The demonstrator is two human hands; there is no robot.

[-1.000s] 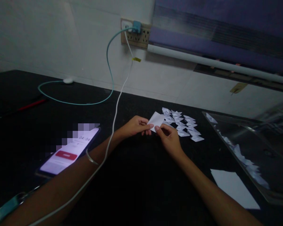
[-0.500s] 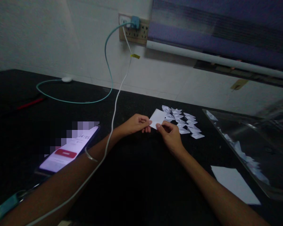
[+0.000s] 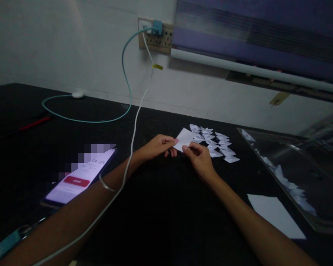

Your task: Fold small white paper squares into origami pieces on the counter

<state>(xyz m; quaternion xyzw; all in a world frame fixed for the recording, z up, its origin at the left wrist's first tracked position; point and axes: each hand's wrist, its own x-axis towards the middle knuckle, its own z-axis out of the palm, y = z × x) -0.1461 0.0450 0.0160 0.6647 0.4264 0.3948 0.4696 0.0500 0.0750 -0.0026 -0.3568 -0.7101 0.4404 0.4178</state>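
The left hand [image 3: 158,146] and right hand [image 3: 199,159] meet at the centre of the frame, each pinching one edge of a single white paper square [image 3: 184,138] held just above the black tabletop [image 3: 161,214]. Just right of the square lies a cluster of small folded pieces [image 3: 217,145], roughly fifteen, though overlap makes the count uncertain. One flat sheet [image 3: 274,218] lies at lower right. A phone [image 3: 81,176] at lower left shows "04:05" and a red button; part of its screen is pixelated. Two cables run from the wall socket [image 3: 156,36] at the top: one teal cable [image 3: 124,70], one white cable [image 3: 133,147]. A clear tray [image 3: 308,173] at right is cut off by the frame edge, its white scraps hard to make out.
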